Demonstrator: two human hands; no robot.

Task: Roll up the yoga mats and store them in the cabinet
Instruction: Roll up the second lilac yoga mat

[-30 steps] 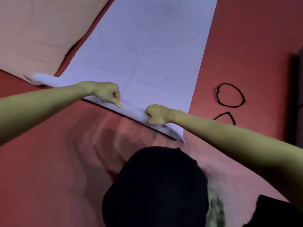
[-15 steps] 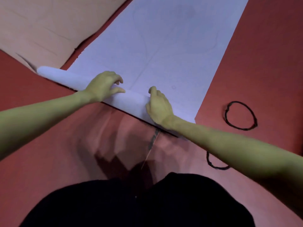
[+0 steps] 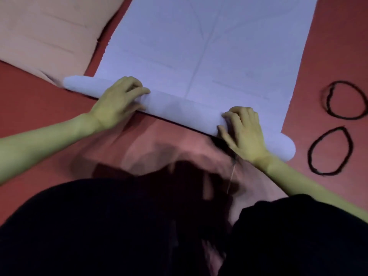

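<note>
A pale lavender yoga mat (image 3: 209, 42) lies flat on the red floor, stretching away from me. Its near end is wound into a roll (image 3: 179, 110) that runs from upper left to lower right. My left hand (image 3: 119, 102) presses on the left half of the roll, fingers curled over its top. My right hand (image 3: 245, 128) grips the roll near its right end, fingers over the top and thumb at the near side. A second, peach-coloured mat (image 3: 45, 32) lies flat at the upper left.
Two black elastic loops (image 3: 346, 100) (image 3: 330, 152) lie on the red floor to the right of the roll. My dark-clothed knees (image 3: 139, 226) fill the bottom of the view, close behind the roll.
The roll has grown thicker and moved further along the mat. My right hand has shifted toward the roll's right end, and both hands now lie over its top.
</note>
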